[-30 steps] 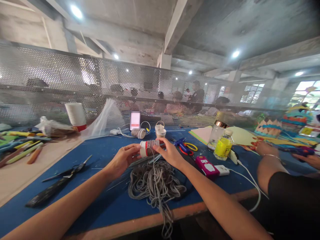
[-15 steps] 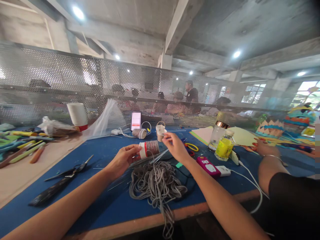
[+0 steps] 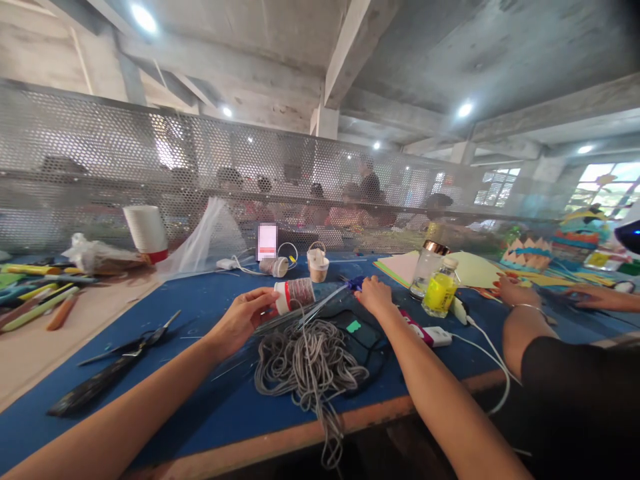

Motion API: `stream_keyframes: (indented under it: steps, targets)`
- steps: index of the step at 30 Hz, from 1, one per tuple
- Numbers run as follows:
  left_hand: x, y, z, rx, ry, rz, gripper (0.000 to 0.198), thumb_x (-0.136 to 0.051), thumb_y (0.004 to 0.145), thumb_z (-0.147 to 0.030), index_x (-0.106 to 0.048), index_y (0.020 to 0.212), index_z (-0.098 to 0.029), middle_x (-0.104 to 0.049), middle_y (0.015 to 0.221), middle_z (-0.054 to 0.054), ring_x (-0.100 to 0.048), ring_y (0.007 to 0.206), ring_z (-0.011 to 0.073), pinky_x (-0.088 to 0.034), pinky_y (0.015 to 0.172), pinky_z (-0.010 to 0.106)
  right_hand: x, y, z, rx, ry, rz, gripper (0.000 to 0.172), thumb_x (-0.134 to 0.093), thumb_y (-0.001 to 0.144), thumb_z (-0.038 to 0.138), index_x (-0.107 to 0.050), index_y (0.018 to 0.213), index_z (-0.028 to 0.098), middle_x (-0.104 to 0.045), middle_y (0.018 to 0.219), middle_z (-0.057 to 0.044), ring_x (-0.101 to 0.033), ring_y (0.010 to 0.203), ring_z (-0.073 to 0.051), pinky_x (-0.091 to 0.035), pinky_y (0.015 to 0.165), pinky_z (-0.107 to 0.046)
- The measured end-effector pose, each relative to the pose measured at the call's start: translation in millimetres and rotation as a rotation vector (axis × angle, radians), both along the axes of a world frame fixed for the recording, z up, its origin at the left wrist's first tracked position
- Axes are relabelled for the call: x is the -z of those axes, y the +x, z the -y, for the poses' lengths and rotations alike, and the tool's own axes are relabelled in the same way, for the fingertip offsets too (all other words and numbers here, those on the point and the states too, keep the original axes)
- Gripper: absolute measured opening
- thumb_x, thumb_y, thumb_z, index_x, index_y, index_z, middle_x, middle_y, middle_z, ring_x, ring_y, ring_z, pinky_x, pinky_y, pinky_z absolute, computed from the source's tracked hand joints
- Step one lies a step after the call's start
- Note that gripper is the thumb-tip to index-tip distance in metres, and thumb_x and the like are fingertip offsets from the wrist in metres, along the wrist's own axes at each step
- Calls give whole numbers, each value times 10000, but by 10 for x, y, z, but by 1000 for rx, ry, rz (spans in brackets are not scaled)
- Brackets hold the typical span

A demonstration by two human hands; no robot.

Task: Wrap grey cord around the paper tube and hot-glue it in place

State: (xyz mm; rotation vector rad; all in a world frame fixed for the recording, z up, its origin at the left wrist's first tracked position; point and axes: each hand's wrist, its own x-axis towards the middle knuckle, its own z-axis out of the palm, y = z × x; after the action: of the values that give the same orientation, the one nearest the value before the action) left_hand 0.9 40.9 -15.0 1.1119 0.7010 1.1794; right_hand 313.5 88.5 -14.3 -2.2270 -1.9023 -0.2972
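My left hand (image 3: pixel 245 313) pinches the white rim end of a paper cup (image 3: pixel 283 298), which lies sideways in the air with grey cord wound around its body. A strand runs down from the cup to a loose heap of grey cord (image 3: pixel 313 363) at the table's front edge. To the right of the cup, my right hand (image 3: pixel 376 295) is down at the table with curled fingers; what lies under them is hidden. A dark blue item (image 3: pixel 355 283) shows beside its fingertips. Behind the cup stands a small basket-like cup with a handle (image 3: pixel 318 265).
Black-handled scissors (image 3: pixel 125 360) lie at left, near several coloured tools (image 3: pixel 45 307). A stack of paper cups (image 3: pixel 146 230), a phone (image 3: pixel 267 241) and a cord-wrapped cup (image 3: pixel 274 267) stand farther back. At right are a yellow bottle (image 3: pixel 441 290), a power bank (image 3: pixel 435 335) and another person's arm (image 3: pixel 525 327).
My right hand has moved right and down from beside the basket-like cup to the table, over where yellow-handled scissors showed. My left hand still holds the cord-wound cup.
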Motion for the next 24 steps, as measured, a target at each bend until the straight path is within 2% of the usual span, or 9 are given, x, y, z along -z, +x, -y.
stream_keyframes:
  steps: [8,13,19,24]
  targets:
    - [-6,-4,-6,-18,-4,12,127,-792,716,-280,-737,782,-186,-720,798,37,-631,676,128,-527,663,215,44,-54,-29,30,17,15,415,-566,894,352,-616,1168,43,-611,1145,-253,-594,1105,-344,-480,883,-453]
    - [-9,-9,-10,-14,-6,21,142,-795,712,-276,-737,795,-176,-721,794,32,-629,662,115,-522,660,208,42,-47,-40,26,46,-13,350,-561,898,307,-614,1128,49,-637,1085,-229,-625,1061,-310,-491,875,-394]
    - [-22,-3,3,-48,-7,41,161,-808,688,-274,-741,792,-171,-727,788,35,-632,658,123,-514,657,224,54,-26,-82,52,150,-92,340,-426,949,231,-548,1184,19,-576,1151,-260,-641,1026,-284,-490,860,-370]
    - [-28,-5,-3,-84,-1,53,163,-800,691,-255,-742,807,-156,-729,805,51,-646,680,133,-511,666,234,-1,7,-65,75,247,-214,346,-414,953,257,-556,1180,37,-546,1194,-253,-603,1084,-297,-464,906,-373]
